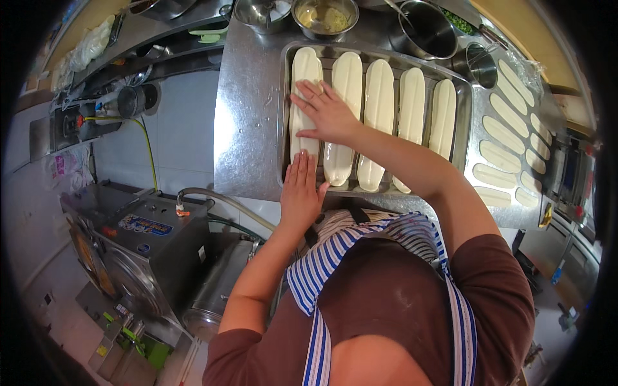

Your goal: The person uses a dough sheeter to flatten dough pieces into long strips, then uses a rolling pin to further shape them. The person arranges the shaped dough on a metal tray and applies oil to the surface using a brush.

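Observation:
Long pale dough strips lie side by side in a rectangular metal tray (462, 125), several in all, glossy, each with a lengthwise crease. My right hand (333, 116) rests palm down across the middle of the leftmost dough strip (305, 62), fingers spread. At the near end of that same strip, my left hand (302, 190) lies flat, its fingertips on the dough and its thumb out to the side. Both hands hide parts of this strip. Beside it sits the second dough strip (339, 164), partly under my right wrist.
Behind the tray stand a metal bowl with yellowish contents (326, 19), another metal bowl (263, 14) and a deep metal pot (427, 31). Flat dough pieces (502, 155) lie on the steel table (246, 120) at right. A steel machine (145, 227) stands at lower left.

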### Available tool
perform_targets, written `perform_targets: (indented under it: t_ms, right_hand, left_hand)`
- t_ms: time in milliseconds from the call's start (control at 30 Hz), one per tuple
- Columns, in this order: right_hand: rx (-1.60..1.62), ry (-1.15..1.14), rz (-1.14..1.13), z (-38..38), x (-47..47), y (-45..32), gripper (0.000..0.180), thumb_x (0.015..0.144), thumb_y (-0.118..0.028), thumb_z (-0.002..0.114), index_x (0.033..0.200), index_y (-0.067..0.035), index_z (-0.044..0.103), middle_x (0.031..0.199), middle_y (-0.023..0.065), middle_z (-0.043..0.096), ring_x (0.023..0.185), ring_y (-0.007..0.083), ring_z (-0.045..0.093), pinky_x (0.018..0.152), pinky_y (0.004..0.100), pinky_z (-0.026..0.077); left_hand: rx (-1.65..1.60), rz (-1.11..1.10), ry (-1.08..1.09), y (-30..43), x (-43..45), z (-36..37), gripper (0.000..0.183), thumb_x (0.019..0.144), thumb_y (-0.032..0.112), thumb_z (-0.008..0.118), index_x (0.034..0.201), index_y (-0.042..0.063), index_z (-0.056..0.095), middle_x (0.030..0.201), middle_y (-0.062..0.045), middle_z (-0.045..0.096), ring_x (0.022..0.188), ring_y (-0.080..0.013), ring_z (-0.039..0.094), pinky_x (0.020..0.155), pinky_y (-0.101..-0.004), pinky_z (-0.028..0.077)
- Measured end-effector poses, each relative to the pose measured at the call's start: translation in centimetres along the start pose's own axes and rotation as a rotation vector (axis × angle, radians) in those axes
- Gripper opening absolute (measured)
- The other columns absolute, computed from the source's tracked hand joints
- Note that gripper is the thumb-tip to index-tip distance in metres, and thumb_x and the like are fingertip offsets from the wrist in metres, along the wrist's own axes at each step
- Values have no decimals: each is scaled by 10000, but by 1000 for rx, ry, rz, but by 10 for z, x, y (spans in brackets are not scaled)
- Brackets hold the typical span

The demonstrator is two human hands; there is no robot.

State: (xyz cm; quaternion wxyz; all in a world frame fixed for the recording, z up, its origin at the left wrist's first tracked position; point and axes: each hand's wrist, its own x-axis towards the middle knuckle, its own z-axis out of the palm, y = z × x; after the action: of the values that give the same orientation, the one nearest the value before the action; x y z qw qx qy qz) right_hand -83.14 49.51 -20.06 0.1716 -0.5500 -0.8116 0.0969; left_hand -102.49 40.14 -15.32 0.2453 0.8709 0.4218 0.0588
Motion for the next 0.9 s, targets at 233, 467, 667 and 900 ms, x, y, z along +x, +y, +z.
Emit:
perform_targets:
  t_ms: [233,467,667,900]
  right_hand:
    - [14,-16,-33,-13,-6,-7,825,808,-571,591,1404,-48,364,1481,174,298,1388,314,259,1133,487,192]
    - [76,-117,32,-4,-24,-39,1046,675,-632,682,1440,-35,292,1509,233,195,1421,360,148,1154,495,120]
    - [177,-93,7,-12,-22,-39,803,801,-447,658,1404,-19,346,1470,207,299,1387,332,254,1146,469,186]
    - [27,103,170,7,-5,-8,630,889,-378,559,1374,-10,394,1455,174,350,1361,302,320,1137,450,216]
  left_hand:
    - [-34,-91,81,-8,-32,-18,404,881,103,538,1278,31,510,1389,-166,440,1319,-342,376,1104,-516,236]
    - [-200,-231,207,-4,-57,-23,323,865,-10,502,1180,10,571,1281,-162,521,1253,-361,438,1059,-462,325]
    - [-284,-8,226,3,-17,-24,429,832,-25,518,1261,1,521,1355,-188,470,1261,-382,429,1044,-454,354]
    - [-20,30,145,-14,29,9,517,870,93,555,1337,-65,401,1421,-264,354,1333,-408,326,1093,-449,291]
